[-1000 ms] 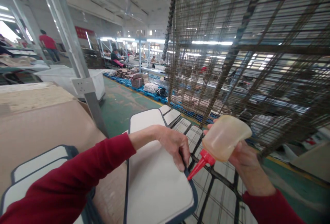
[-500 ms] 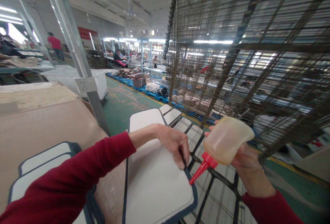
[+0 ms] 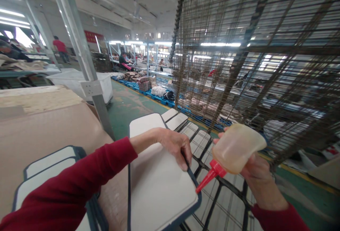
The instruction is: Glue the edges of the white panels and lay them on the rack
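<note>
My left hand [image 3: 174, 147] pinches the right edge of a white panel [image 3: 159, 185] with a dark blue border. My right hand [image 3: 255, 170] is wrapped round a translucent squeeze bottle [image 3: 237, 148], tilted with its red nozzle [image 3: 209, 178] pointing down to the left. The nozzle's tip meets the panel's dark border near its lower right corner. Cloudy, yellowish plastic makes up the bottle; how much is inside I cannot tell. More panels of this kind [image 3: 47, 167] lie stacked at the left, partly covered by my left sleeve.
A wire mesh rack [image 3: 223, 64] rises on the right, with several white panels [image 3: 200, 142] lying on its lower mesh. A tan-covered table [image 3: 53, 124] spans the left beside a metal post [image 3: 79, 46]. Behind it stands a white bin [image 3: 105, 85]. Distant people work at tables.
The bottle and my right hand have shifted slightly right and down in view. My left hand and the panel sit slightly further left; the nozzle tip stays at the border.
</note>
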`<state>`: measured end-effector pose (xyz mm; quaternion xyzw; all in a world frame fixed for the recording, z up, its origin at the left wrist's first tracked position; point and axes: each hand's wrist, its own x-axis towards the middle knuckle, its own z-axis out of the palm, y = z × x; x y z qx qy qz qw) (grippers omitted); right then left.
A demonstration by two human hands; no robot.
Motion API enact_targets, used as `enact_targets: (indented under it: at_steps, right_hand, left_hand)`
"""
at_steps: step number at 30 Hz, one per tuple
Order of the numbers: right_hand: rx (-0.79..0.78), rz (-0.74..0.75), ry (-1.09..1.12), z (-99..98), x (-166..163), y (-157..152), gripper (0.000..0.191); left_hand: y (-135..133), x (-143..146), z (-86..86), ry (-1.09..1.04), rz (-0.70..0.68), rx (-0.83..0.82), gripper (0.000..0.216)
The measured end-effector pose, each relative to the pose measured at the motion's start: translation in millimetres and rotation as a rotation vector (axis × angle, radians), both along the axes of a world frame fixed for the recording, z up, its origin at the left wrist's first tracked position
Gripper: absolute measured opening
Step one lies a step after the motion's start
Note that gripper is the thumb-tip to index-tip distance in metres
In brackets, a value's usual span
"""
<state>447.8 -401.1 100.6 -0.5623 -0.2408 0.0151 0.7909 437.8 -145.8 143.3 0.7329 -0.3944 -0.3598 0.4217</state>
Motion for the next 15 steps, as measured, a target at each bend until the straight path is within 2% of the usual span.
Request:
enact_targets:
  at_steps: [9, 12, 15]
  right_hand:
    - [0.039, 0.0, -0.004, -4.2, -7, -3, 0.056]
    - [0.057, -0.06, -0.015, -5.6, -9, -1, 0.059]
    - [0.094, -0.117, -0.027, -1.3, -13, 6, 0.072]
  left_hand:
    - [21, 1, -3.9, -0.065, 0.124, -0.03, 0.039]
    - [28, 0, -3.8, -0.071, 0.163, -0.017, 0.04]
    - [33, -1, -2.5, -0.089, 0.201, 0.003, 0.04]
